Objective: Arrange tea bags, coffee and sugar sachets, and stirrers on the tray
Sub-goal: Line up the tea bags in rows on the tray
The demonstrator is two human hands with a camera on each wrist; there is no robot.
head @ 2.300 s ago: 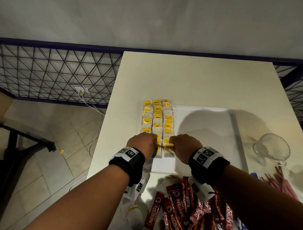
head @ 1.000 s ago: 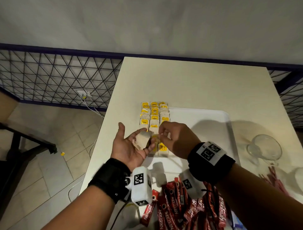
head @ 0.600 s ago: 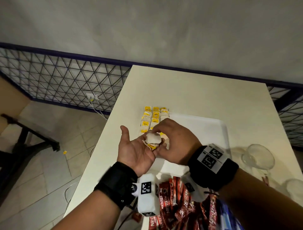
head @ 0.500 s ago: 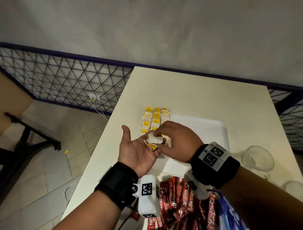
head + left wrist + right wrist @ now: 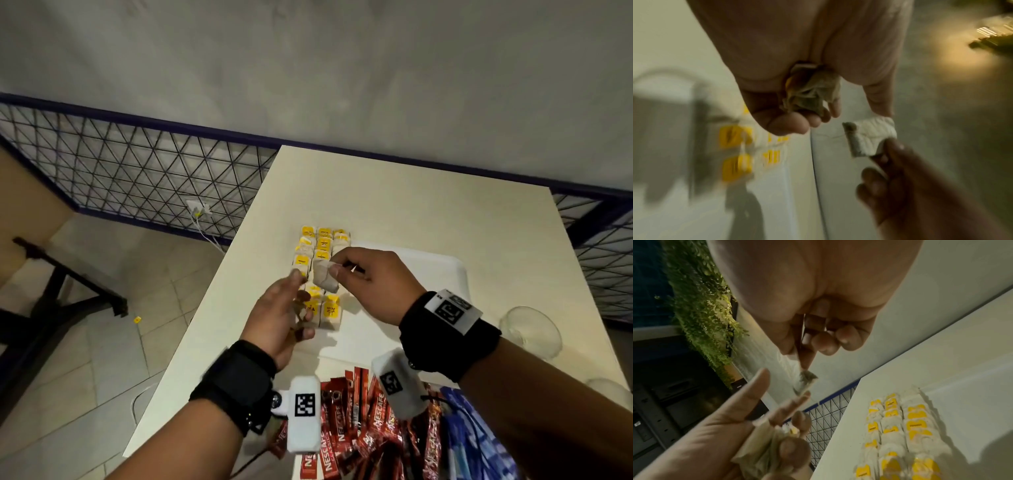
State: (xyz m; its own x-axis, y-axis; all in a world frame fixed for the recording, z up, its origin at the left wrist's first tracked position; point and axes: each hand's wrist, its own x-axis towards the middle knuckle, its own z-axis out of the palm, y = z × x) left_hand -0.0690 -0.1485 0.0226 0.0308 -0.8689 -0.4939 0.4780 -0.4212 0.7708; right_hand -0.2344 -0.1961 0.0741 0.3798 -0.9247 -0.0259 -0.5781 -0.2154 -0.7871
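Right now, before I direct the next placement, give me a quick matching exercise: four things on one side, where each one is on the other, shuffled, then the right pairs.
Things:
1. loose tea bag
2. crumpled tea bags
3. red coffee sachets
4. glass cup

Places:
A. on the table by its near edge, below the tray
B. pinched in the right hand, above the rows
C. on the table to the right of the tray
D. bunched in the left hand

Pairs: 1-B, 2-D, 3-A, 4-C
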